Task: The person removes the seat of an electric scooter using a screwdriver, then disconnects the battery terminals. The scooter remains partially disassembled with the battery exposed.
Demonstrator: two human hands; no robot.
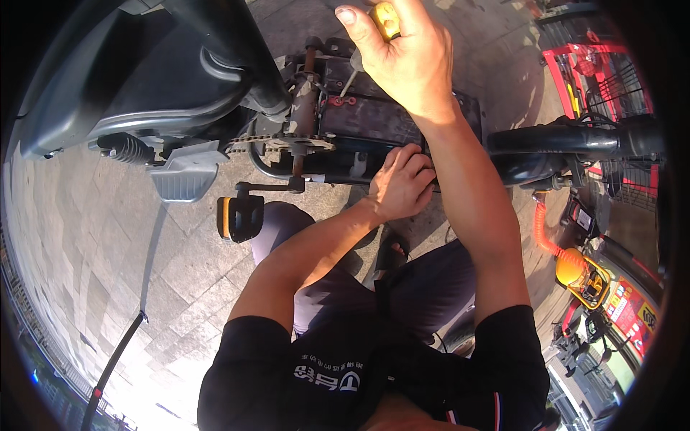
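Observation:
My right hand [420,68] is closed round the yellow handle of a screwdriver [388,21]. The shaft slants down to the left, and its tip ends near a small red part [342,101] on a dark, dusty panel [381,122] of an electric bike. Lower down, my left hand [404,182] has its fingers curled over a black frame tube [338,154] beside that panel; its fingertips are partly hidden. Left of the panel are the chainring [295,143], the crank arm [277,186] and a black pedal [241,218] with orange reflectors.
A grey footrest [185,172] and black body cover [136,93] lie to the left. At right, a black tube [568,141] runs past red-framed wire baskets [582,79] and a coiled orange hose [545,230]. Stone paving [194,266] spreads below, with my knees close under the bike.

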